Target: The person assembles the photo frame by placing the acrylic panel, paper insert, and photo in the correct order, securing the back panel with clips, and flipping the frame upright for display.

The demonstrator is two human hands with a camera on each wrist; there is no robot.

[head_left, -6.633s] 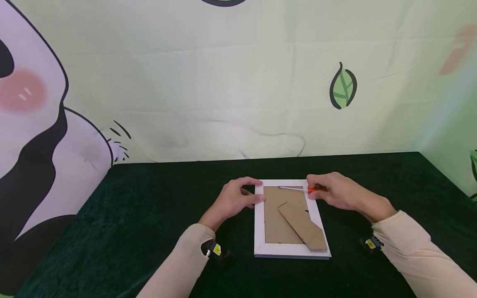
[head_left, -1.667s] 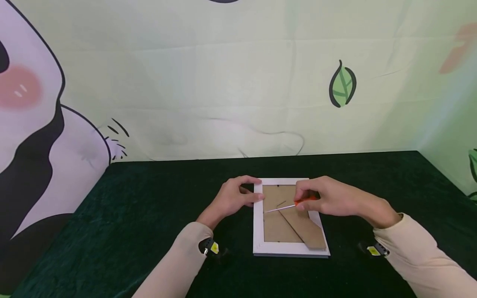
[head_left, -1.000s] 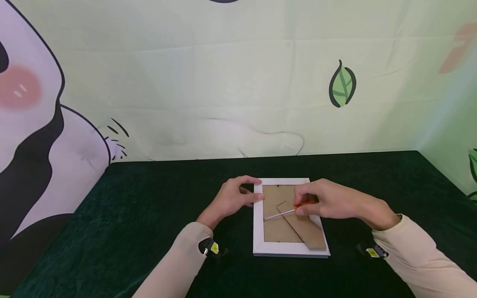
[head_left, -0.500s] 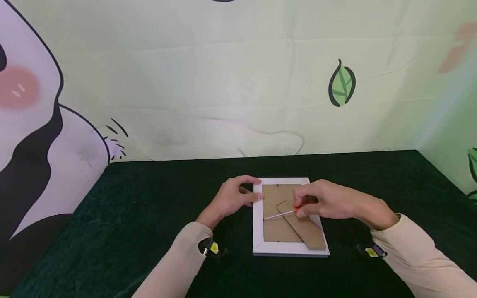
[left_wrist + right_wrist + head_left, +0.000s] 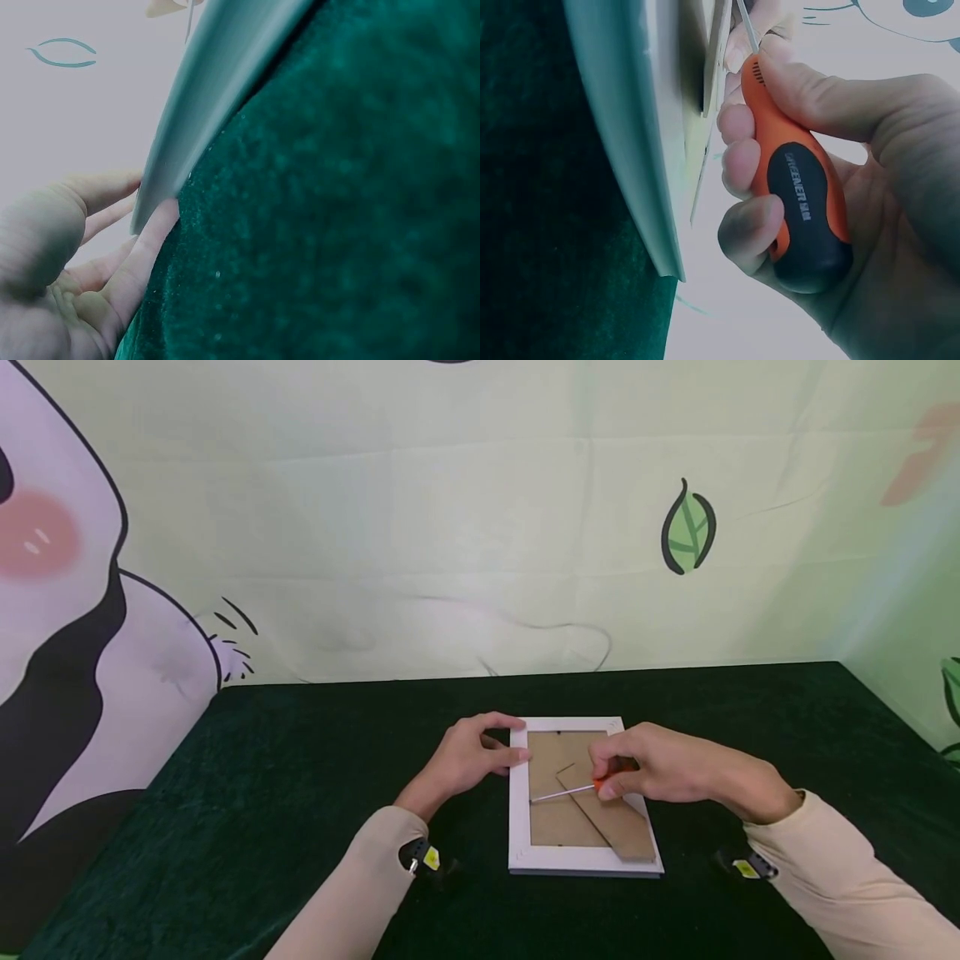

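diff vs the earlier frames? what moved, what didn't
The right hand carried the screwdriver from the far edge of the picture frame toward the person; its tip, formerly along the top, now sits at the backing's left inner edge. The left hand still holds the frame's far left corner. The frame and its cardboard stand have not moved.

Cream long sleeves [image 5: 352, 893], black wrist cameras [image 5: 422, 858]

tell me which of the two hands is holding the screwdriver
The right hand: its fingers curl round the orange-and-black screwdriver, whose shaft reaches across the cardboard backing. The left hand holds no tool; it grips the left edge of the white picture frame.
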